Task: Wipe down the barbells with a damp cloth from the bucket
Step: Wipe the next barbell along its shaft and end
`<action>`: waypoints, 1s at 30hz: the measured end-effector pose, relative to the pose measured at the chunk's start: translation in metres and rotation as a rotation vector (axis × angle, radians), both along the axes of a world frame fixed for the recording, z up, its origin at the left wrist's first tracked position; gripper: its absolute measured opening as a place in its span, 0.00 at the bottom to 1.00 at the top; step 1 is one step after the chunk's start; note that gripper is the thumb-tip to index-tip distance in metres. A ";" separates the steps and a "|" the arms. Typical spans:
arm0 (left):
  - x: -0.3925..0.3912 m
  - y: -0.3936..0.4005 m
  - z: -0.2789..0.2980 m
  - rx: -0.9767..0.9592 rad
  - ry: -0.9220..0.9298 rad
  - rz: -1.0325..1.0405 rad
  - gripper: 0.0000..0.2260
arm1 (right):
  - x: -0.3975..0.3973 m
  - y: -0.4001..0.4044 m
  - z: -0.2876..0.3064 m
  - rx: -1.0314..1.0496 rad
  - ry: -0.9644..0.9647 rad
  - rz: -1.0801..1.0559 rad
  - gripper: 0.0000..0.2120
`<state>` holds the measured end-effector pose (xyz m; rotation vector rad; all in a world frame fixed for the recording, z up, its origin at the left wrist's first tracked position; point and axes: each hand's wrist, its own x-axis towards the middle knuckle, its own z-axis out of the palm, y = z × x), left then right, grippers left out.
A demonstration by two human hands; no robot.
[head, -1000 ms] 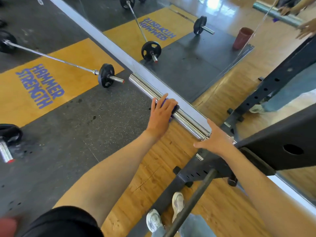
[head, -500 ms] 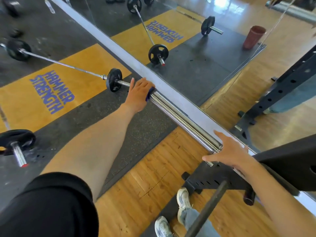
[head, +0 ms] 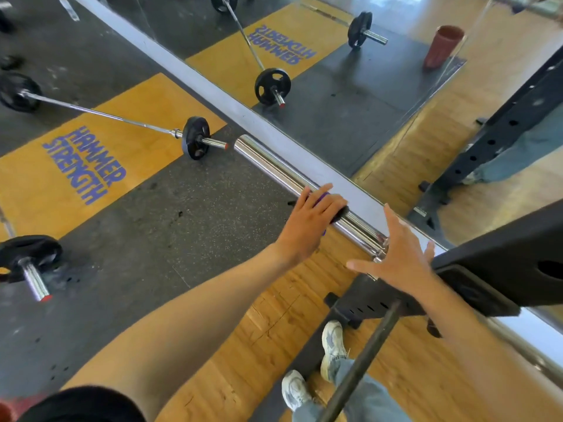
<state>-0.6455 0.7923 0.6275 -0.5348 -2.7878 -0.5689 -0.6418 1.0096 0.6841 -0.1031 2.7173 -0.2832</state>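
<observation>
The thick chrome barbell sleeve point(head: 274, 166) sticks out from the black steel rack point(head: 499, 269), and its free end hangs over the dark speckled rubber floor point(head: 170, 233). The left hand point(head: 307, 220) wraps around this sleeve near the rack, fingers curled over a purple cloth point(head: 321, 198) that it presses on the metal. The right hand point(head: 399, 260) rests at the collar, just beside the rack, with fingers spread and straight, grasping nothing. Beyond the free end, a thin loaded barbell point(head: 100, 115) lies near on a yellow wooden platform point(head: 143, 147). A wall mirror point(head: 350, 95) runs close behind the sleeve. Wooden floor point(head: 274, 330) lies under the person's white shoes point(head: 333, 345).
</observation>
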 end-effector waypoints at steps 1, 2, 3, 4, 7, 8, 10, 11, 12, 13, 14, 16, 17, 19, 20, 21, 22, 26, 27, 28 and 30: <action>-0.003 -0.005 0.001 -0.032 0.015 -0.032 0.35 | -0.008 0.006 0.001 0.041 -0.055 -0.002 0.67; -0.010 -0.017 0.000 -0.076 0.017 -0.041 0.35 | -0.012 0.011 0.001 0.099 -0.100 0.012 0.67; -0.017 -0.029 0.002 -0.094 0.000 -0.014 0.35 | -0.015 0.015 0.001 0.137 -0.137 0.029 0.66; -0.022 -0.040 0.005 -0.082 -0.009 0.053 0.33 | -0.016 0.017 0.000 0.134 -0.156 0.032 0.65; -0.017 -0.030 0.010 0.023 -0.011 0.238 0.26 | -0.013 0.014 0.000 0.146 -0.158 0.020 0.61; -0.008 -0.011 0.007 0.045 -0.012 0.233 0.25 | -0.009 0.011 -0.001 0.183 -0.142 0.022 0.60; 0.015 0.038 0.001 0.078 -0.012 0.148 0.27 | 0.002 0.002 -0.007 0.228 -0.017 -0.003 0.62; 0.026 0.060 0.003 0.079 -0.025 0.103 0.28 | 0.006 -0.001 -0.010 0.226 0.060 -0.030 0.63; 0.035 0.075 0.002 0.074 -0.042 0.071 0.28 | 0.009 -0.004 -0.010 0.215 0.102 -0.049 0.64; 0.040 0.082 0.003 0.047 -0.057 0.040 0.29 | 0.012 -0.006 -0.009 0.223 0.102 -0.055 0.65; 0.040 0.081 0.005 -0.002 -0.047 0.011 0.30 | 0.012 -0.005 -0.005 0.260 0.087 -0.050 0.66; 0.030 0.061 0.004 -0.112 0.006 -0.001 0.31 | 0.006 -0.001 0.006 0.379 0.017 -0.004 0.68; 0.023 0.048 0.003 -0.105 0.008 0.040 0.30 | 0.000 0.001 0.010 0.409 -0.024 0.015 0.69; 0.009 0.025 0.002 -0.032 0.003 0.194 0.28 | -0.011 0.004 0.013 0.409 -0.066 0.025 0.69; 0.007 0.024 0.004 -0.003 0.002 0.252 0.27 | -0.013 0.002 0.013 0.406 -0.077 0.030 0.68; 0.009 0.031 0.007 0.036 -0.008 0.289 0.25 | -0.012 0.000 0.013 0.407 -0.082 0.035 0.65; 0.014 0.042 0.008 0.063 -0.026 0.292 0.23 | -0.008 -0.003 0.011 0.410 -0.064 0.032 0.62; 0.042 0.093 0.008 0.037 -0.060 0.079 0.24 | 0.023 -0.015 -0.008 0.323 0.277 -0.053 0.58; 0.044 0.094 0.006 0.005 -0.052 0.035 0.24 | 0.024 -0.016 -0.009 0.301 0.282 -0.069 0.60; 0.042 0.089 0.005 -0.047 -0.017 0.021 0.26 | 0.022 -0.015 -0.008 0.302 0.239 -0.076 0.63; 0.031 0.069 0.003 -0.149 0.030 0.040 0.29 | 0.011 -0.008 0.001 0.383 0.094 -0.038 0.68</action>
